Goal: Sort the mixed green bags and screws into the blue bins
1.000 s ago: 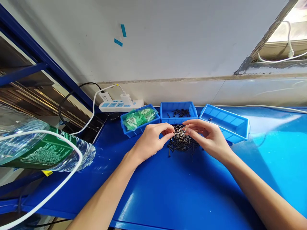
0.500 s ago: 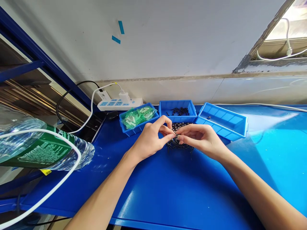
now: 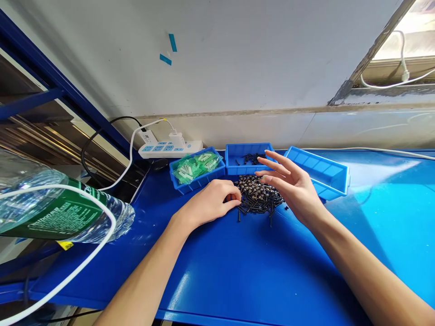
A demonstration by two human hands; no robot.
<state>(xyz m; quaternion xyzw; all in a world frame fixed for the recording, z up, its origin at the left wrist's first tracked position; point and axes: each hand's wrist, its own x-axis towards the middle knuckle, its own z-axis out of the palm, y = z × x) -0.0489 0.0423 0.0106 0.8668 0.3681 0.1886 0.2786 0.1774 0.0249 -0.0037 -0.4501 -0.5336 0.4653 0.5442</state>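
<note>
A heap of black screws (image 3: 260,197) lies on the blue table, a few of them loose along its near edge. At the heap's left side is my left hand (image 3: 215,201), its fingers curled and the thumb brought towards them. What those fingers hold, if anything, is hidden. My right hand (image 3: 294,185) hovers over the heap's right side, fingers spread and apart, with nothing seen in them. Behind the heap stands a blue bin (image 3: 249,170) with some black screws inside. Another blue bin (image 3: 331,181) sits tilted to the right, partly covered by my right hand.
At the left, a blue bin (image 3: 199,183) holds green-and-clear plastic bags (image 3: 195,168). A white power strip (image 3: 193,147) runs along the wall. A large water bottle (image 3: 64,213) lies at far left, crossed by a white cable (image 3: 113,222). The blue table (image 3: 238,271) extends towards me.
My hands were pinched together over the heap and are now apart. The left moved down and left to the heap's side; the right opened and its fingers rose. More of the heap shows.
</note>
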